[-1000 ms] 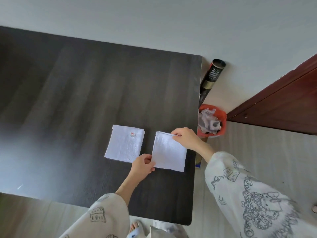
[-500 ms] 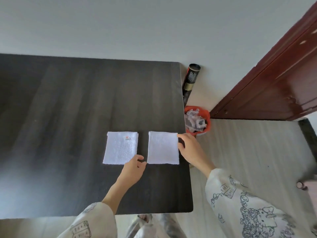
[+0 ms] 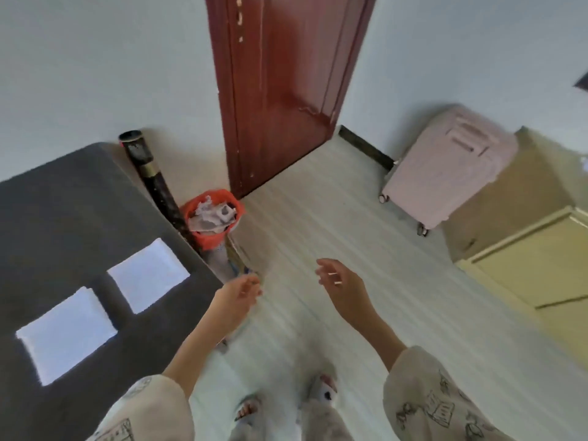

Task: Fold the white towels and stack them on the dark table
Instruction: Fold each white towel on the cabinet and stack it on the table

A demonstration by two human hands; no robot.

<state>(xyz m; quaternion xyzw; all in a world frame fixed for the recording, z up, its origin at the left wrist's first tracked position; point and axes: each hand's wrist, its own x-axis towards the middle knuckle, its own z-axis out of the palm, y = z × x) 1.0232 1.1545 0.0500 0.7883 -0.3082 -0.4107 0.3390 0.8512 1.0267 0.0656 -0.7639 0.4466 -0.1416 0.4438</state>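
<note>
Two folded white towels lie side by side, apart, on the dark table [image 3: 57,218] at the left. One towel [image 3: 148,275] is near the table's right edge, the other towel [image 3: 65,334] closer to me. My left hand [image 3: 238,296] hangs just off the table's right edge, fingers relaxed, holding nothing. My right hand [image 3: 342,284] is over the floor, fingers loosely spread and empty. Neither hand touches a towel.
A red bin [image 3: 211,218] full of crumpled paper stands by the table's corner, beside a dark tube [image 3: 146,173] leaning on the wall. A red-brown door [image 3: 283,84] is ahead. A pink suitcase [image 3: 445,167] and yellow cabinet [image 3: 534,259] stand at the right.
Both hands have let go of the right towel and moved off the table to the right. The view has swung right toward the door and floor.
</note>
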